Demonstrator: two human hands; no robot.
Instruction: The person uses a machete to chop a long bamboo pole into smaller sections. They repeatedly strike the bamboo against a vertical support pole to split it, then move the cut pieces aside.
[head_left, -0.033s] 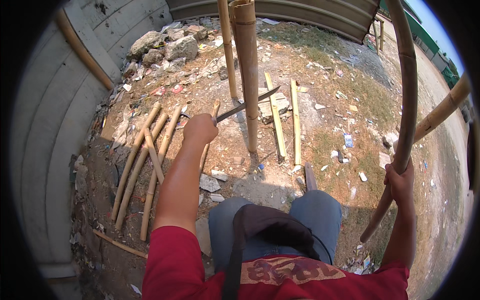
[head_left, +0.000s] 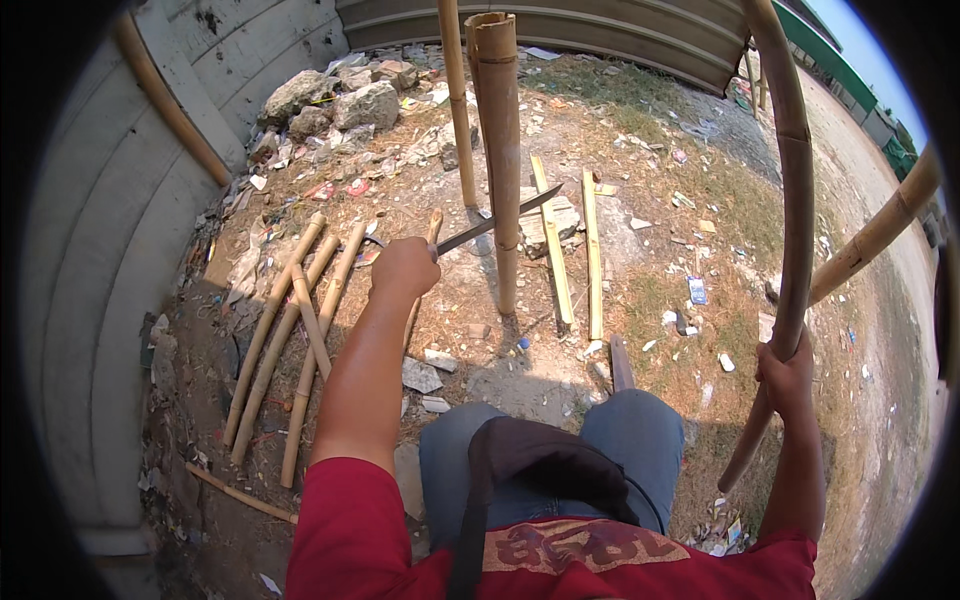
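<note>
My left hand [head_left: 405, 268] is closed around the handle of a machete [head_left: 465, 236], whose blade points up and right. A thick upright bamboo stalk [head_left: 507, 150], split along its left side, crosses the blade and hides its middle; whether the blade sits inside the split or behind the stalk, I cannot tell. The tip shows beyond the stalk's right side. At the right, my right hand [head_left: 787, 380] grips a long, slightly curved bamboo pole [head_left: 797, 190] near its lower end, held steeply tilted. Behind the thick stalk stands a thinner bamboo pole [head_left: 459, 110].
Several cut bamboo poles [head_left: 283, 320] lie on the ground at left, near a panelled wall [head_left: 90, 280]. Two split bamboo strips [head_left: 594, 260] lie beyond my knees. Stones [head_left: 368, 105] and litter lie farther back. Another bamboo pole [head_left: 875, 238] slants at far right.
The whole view has shifted slightly. The pole in my right hand leans a little more to the left at its top, and that hand is slightly lower. The machete stays across the stalk.
</note>
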